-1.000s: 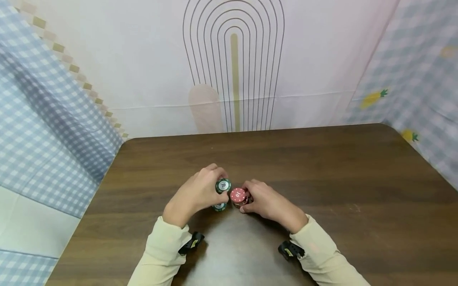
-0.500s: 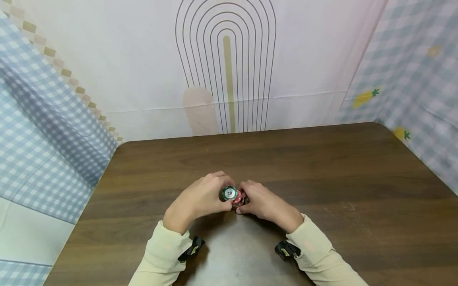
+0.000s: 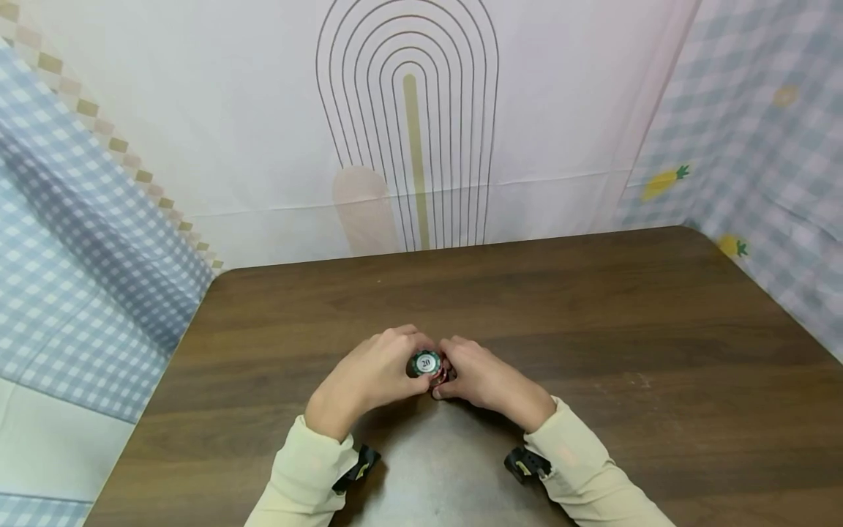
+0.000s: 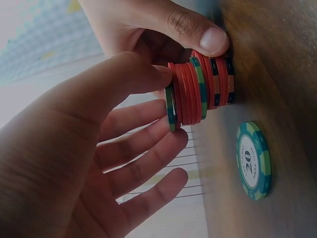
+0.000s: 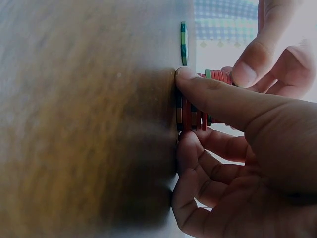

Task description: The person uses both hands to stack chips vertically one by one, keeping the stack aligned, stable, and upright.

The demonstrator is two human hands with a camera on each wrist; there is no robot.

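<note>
A stack of poker chips [image 4: 187,99], mostly red with some green and dark ones, stands on the table between both hands. At its top, my left hand [image 3: 375,373] pinches a green poker chip [image 3: 426,363] marked 20, its thumb at the upper edge. My right hand [image 3: 484,373] holds the lower part of the stack, thumb on one side and fingers on the other. Some chips sit slightly offset in the left wrist view. A second green 20 chip [image 4: 253,161] lies flat on the table beside the stack; the left hand hides it in the head view.
The brown wooden table [image 3: 560,293] reaches a pale wall cloth [image 3: 263,132] printed with arches. Blue checked cloth [image 3: 66,293] hangs at the left, and more of it [image 3: 777,146] at the right. Both wrists carry black straps over pale sleeves.
My left hand has moved right and brought the green 20 chip from beside the stack onto the top of the red chips. The right hand stays at the stack; the head view has shifted slightly.
</note>
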